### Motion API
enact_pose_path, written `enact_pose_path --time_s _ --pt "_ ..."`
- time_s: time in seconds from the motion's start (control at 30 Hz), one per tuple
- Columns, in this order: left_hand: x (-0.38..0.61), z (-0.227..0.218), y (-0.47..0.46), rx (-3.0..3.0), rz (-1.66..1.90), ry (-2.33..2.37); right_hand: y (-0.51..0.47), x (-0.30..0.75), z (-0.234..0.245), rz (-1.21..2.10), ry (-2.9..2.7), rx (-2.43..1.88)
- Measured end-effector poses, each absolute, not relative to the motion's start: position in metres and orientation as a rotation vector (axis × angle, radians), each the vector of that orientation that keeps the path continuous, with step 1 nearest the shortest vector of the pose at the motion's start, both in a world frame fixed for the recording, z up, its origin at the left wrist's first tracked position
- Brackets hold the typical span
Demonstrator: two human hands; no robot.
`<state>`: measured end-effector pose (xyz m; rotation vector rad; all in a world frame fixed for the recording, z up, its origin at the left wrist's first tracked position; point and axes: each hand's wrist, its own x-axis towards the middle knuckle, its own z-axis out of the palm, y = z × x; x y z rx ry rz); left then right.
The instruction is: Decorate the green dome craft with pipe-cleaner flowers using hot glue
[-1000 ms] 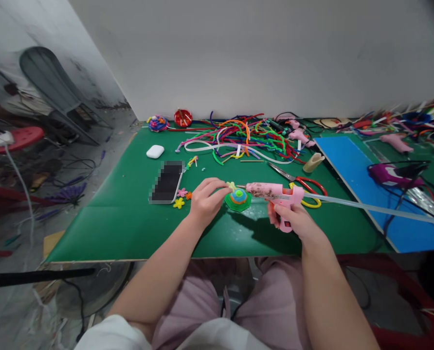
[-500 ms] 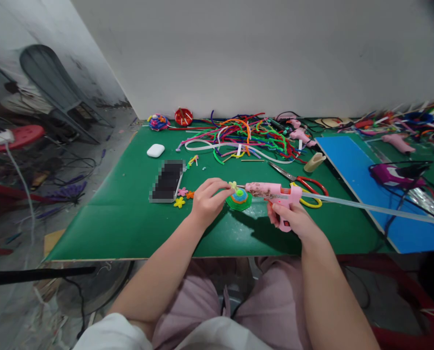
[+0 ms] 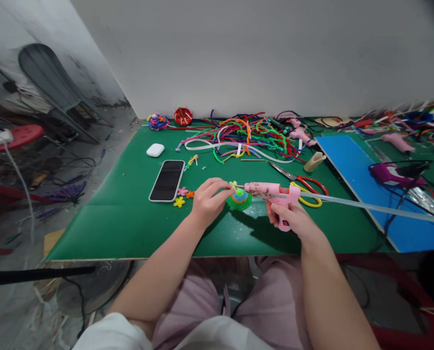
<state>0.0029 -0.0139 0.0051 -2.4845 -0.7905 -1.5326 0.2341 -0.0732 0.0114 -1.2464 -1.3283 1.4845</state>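
Observation:
Pinched in the fingertips of my left hand [image 3: 209, 200] is a small pale-yellow flower [image 3: 233, 185]. My right hand [image 3: 293, 217] grips a pink hot glue gun [image 3: 264, 189] by its handle, and the nozzle points left at the flower, touching or nearly so. A long clear glue stick [image 3: 363, 204] sticks out of the gun's back. Just below the flower lies a round green, orange and blue piece [image 3: 239, 200] with a bright green centre. To the left of my left hand rest a yellow flower [image 3: 179, 201], a pink flower [image 3: 182, 191] and an orange flower [image 3: 190, 194].
A phone [image 3: 168, 181] and a white case [image 3: 155, 150] lie on the left. Tangled pipe cleaners [image 3: 239, 138] spread along the back. Scissors [image 3: 300, 179] sit behind the glue gun, near a beige holder [image 3: 315, 162]. A blue board [image 3: 370, 187] with a purple tool [image 3: 395, 175] is at right.
The glue gun has shifted very slightly left. My left hand still holds the flower in nearly the same spot.

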Motion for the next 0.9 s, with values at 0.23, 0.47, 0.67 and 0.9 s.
enact_pose_path --time_s 0.23,0.47,0.67,0.9 --pt "0.0027 0.0067 -0.0143 -2.482 -1.54 -0.787 -0.0733 0.2331 0.0105 1.475 -1.324 -1.253" --pt "0.0031 0.0058 -0.0135 -2.476 -1.534 -0.809 -0.0736 0.2324 0.0151 1.474 -1.351 -1.28" --pt "0.0024 0.0061 -0.0142 -2.481 -1.535 -0.804 -0.0741 0.2331 0.0169 1.47 -1.378 -1.286" --pt "0.0025 0.0072 -0.0143 -2.485 -1.534 -0.811 -0.0739 0.2341 0.0177 1.429 -1.423 -1.307"
